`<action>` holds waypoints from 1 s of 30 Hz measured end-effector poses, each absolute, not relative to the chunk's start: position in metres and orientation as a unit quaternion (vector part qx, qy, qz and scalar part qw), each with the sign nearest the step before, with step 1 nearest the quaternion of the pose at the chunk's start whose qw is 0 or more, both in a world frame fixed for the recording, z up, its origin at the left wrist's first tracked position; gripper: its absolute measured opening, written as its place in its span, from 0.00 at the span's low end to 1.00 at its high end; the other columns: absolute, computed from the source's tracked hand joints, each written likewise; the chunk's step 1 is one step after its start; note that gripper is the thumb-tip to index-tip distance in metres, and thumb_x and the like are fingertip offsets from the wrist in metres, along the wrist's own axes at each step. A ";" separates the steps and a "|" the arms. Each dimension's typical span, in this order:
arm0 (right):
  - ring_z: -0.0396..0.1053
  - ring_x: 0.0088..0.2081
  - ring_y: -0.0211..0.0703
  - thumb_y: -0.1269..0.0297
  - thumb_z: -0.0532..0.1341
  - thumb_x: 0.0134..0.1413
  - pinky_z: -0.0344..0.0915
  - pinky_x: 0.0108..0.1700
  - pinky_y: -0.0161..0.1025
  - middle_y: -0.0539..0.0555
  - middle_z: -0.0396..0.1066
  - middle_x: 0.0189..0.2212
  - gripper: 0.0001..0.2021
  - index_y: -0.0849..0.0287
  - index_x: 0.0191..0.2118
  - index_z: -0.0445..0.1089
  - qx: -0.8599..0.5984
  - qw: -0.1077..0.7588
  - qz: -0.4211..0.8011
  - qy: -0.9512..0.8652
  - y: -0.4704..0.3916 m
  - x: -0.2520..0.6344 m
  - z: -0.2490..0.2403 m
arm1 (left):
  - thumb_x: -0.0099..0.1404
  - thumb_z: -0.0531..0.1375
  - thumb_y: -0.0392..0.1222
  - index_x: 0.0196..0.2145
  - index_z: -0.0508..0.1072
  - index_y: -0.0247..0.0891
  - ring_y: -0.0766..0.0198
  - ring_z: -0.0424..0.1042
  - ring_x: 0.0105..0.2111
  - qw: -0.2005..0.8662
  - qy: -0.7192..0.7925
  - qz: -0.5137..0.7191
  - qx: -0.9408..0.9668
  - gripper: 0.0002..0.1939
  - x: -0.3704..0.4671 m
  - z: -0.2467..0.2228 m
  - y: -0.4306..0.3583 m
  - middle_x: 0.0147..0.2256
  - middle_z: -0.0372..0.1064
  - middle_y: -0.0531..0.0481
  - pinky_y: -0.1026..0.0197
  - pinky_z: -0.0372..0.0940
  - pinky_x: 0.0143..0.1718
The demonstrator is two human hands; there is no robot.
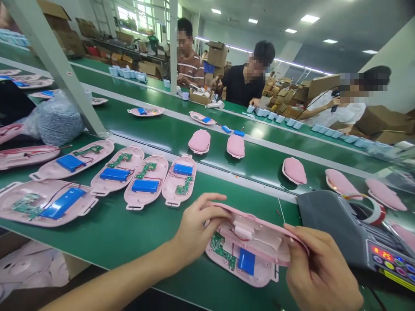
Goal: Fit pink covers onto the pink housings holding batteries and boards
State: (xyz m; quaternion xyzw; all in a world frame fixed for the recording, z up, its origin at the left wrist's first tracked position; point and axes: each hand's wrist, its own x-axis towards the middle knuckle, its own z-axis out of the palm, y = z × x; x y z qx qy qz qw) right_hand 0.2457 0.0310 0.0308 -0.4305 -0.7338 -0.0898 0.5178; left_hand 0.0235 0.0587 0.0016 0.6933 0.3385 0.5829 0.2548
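Between my hands a pink plastic shell half is held tilted, its hollow inside with white pads facing me. My left hand pinches its left end between thumb and fingers. On its right end my right hand is closed. Just below lies another pink shell half, partly covered by the held one, containing a green circuit board and a blue battery pack. Whether the two halves touch is unclear. Several similar open shells with blue batteries and boards lie to the left on the green bench.
A dark grey machine with a red display and a tape roll stands at right. Closed pink cases rest on the green conveyor beyond. A slanted metal post rises at left. Several people work across the line.
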 end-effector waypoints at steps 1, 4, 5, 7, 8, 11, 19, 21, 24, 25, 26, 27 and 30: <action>0.68 0.36 0.37 0.78 0.59 0.60 0.64 0.38 0.35 0.53 0.70 0.37 0.09 0.60 0.42 0.72 -0.435 0.531 -0.082 -0.723 0.032 0.242 0.031 | 0.66 0.59 0.27 0.38 0.76 0.41 0.63 0.75 0.44 0.280 0.329 0.606 0.668 0.10 0.026 0.000 0.059 0.44 0.73 0.47 0.62 0.72 0.44; 0.69 0.36 0.37 0.73 0.59 0.62 0.64 0.37 0.34 0.52 0.70 0.36 0.06 0.59 0.41 0.73 -0.460 0.557 -0.039 -0.691 0.038 0.238 0.027 | 0.63 0.64 0.30 0.44 0.68 0.43 0.65 0.77 0.36 0.439 0.326 0.631 0.550 0.15 0.028 -0.004 0.062 0.44 0.76 0.50 0.63 0.73 0.37; 0.69 0.37 0.38 0.71 0.59 0.63 0.64 0.38 0.34 0.52 0.71 0.36 0.05 0.59 0.41 0.73 -0.471 0.557 -0.029 -0.683 0.042 0.239 0.025 | 0.62 0.65 0.32 0.46 0.65 0.43 0.66 0.77 0.33 0.506 0.328 0.609 0.515 0.18 0.028 -0.005 0.064 0.42 0.77 0.50 0.64 0.73 0.34; 0.69 0.37 0.38 0.67 0.59 0.64 0.65 0.37 0.33 0.52 0.72 0.37 0.06 0.58 0.41 0.73 -0.500 0.542 -0.008 -0.676 0.049 0.244 0.021 | 0.61 0.67 0.35 0.47 0.64 0.42 0.66 0.77 0.30 0.603 0.338 0.539 0.482 0.20 0.026 -0.007 0.068 0.37 0.77 0.51 0.65 0.72 0.30; 0.70 0.37 0.38 0.65 0.58 0.65 0.65 0.37 0.33 0.51 0.72 0.37 0.06 0.58 0.41 0.73 -0.513 0.523 0.011 -0.681 0.052 0.247 0.021 | 0.61 0.67 0.37 0.46 0.64 0.41 0.66 0.77 0.29 0.622 0.347 0.511 0.482 0.19 0.024 -0.007 0.070 0.34 0.76 0.52 0.65 0.71 0.30; 0.71 0.41 0.39 0.62 0.57 0.64 0.67 0.40 0.35 0.50 0.73 0.42 0.10 0.55 0.48 0.72 -0.524 0.443 0.049 -0.725 0.060 0.250 0.029 | 0.61 0.66 0.38 0.47 0.64 0.41 0.63 0.77 0.31 0.615 0.381 0.488 0.488 0.19 0.022 -0.009 0.072 0.32 0.74 0.54 0.65 0.70 0.30; 0.71 0.38 0.44 0.67 0.55 0.57 0.65 0.38 0.39 0.50 0.74 0.41 0.14 0.54 0.47 0.71 -0.474 0.054 0.243 -0.845 0.097 0.195 0.071 | 0.61 0.64 0.39 0.42 0.62 0.42 0.70 0.72 0.22 0.543 0.423 0.503 0.522 0.15 0.026 -0.012 0.062 0.32 0.68 0.57 0.68 0.64 0.21; 0.70 0.34 0.40 0.67 0.56 0.57 0.63 0.33 0.35 0.49 0.74 0.37 0.12 0.54 0.44 0.72 -0.456 0.022 0.326 -0.828 0.104 0.190 0.071 | 0.63 0.63 0.40 0.42 0.61 0.42 0.71 0.71 0.21 0.537 0.418 0.508 0.528 0.14 0.025 -0.013 0.061 0.31 0.67 0.58 0.69 0.63 0.20; 0.70 0.36 0.39 0.66 0.58 0.56 0.64 0.33 0.32 0.49 0.73 0.39 0.11 0.54 0.44 0.73 -0.447 0.047 0.351 -0.821 0.108 0.189 0.067 | 0.63 0.62 0.38 0.41 0.61 0.41 0.74 0.70 0.22 0.517 0.403 0.527 0.541 0.13 0.024 -0.016 0.061 0.40 0.67 0.55 0.69 0.65 0.22; 0.70 0.35 0.39 0.65 0.58 0.56 0.64 0.32 0.32 0.49 0.73 0.39 0.10 0.55 0.43 0.73 -0.451 0.051 0.357 -0.816 0.108 0.189 0.065 | 0.62 0.62 0.38 0.41 0.61 0.41 0.75 0.70 0.22 0.516 0.399 0.532 0.540 0.13 0.024 -0.017 0.061 0.42 0.66 0.55 0.69 0.65 0.22; 0.70 0.34 0.39 0.65 0.58 0.56 0.63 0.30 0.31 0.49 0.73 0.38 0.10 0.55 0.42 0.73 -0.459 0.052 0.368 -0.807 0.108 0.189 0.064 | 0.62 0.62 0.37 0.41 0.61 0.41 0.76 0.70 0.22 0.517 0.395 0.537 0.536 0.13 0.023 -0.017 0.061 0.44 0.66 0.55 0.69 0.66 0.22; 0.70 0.32 0.38 0.65 0.59 0.55 0.62 0.27 0.30 0.49 0.73 0.36 0.09 0.56 0.41 0.73 -0.468 0.051 0.378 -0.797 0.107 0.187 0.063 | 0.62 0.62 0.37 0.41 0.61 0.41 0.76 0.70 0.22 0.520 0.393 0.541 0.531 0.14 0.023 -0.018 0.061 0.44 0.65 0.55 0.70 0.66 0.22; 0.67 0.28 0.37 0.64 0.61 0.52 0.58 0.24 0.30 0.50 0.72 0.31 0.07 0.58 0.37 0.73 -0.491 0.060 0.365 -0.788 0.106 0.183 0.061 | 0.61 0.63 0.37 0.41 0.61 0.41 0.77 0.70 0.22 0.527 0.390 0.550 0.517 0.15 0.023 -0.017 0.061 0.45 0.64 0.55 0.70 0.66 0.22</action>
